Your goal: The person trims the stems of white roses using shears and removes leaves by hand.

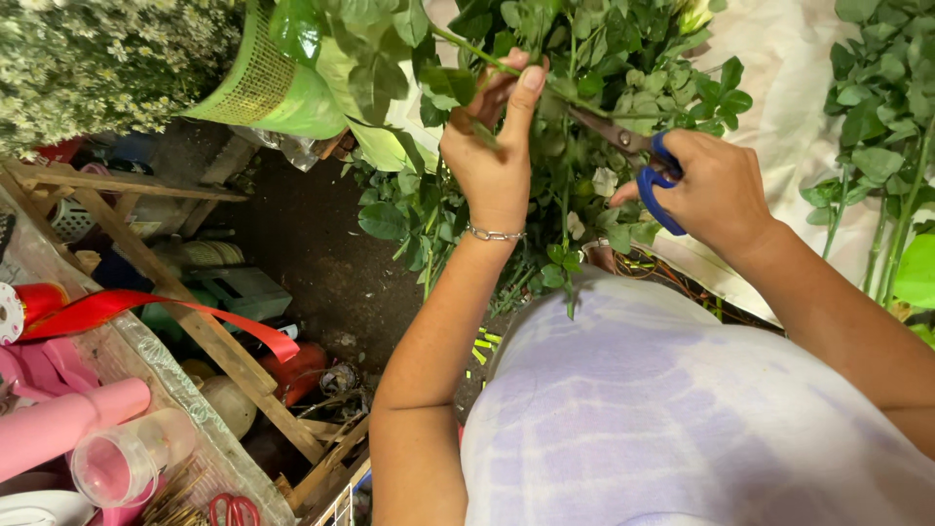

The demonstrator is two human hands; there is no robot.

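Shirt [662, 409] nearest. Left hand [492, 146] at 12 o'clock, grip pinched on a stem [467, 49]. Right hand [716, 190] at 1 o'clock, closed round blue-handled scissors [638, 156] (blades among leaves [604, 58], barely parted).

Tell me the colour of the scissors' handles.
Blue, on the scissors in the right hand; the head view shows it.

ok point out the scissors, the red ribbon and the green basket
scissors [654, 175], head view, on the blue handle
red ribbon [117, 307], head view, on the flat strip
green basket [255, 73], head view, on the mesh wall
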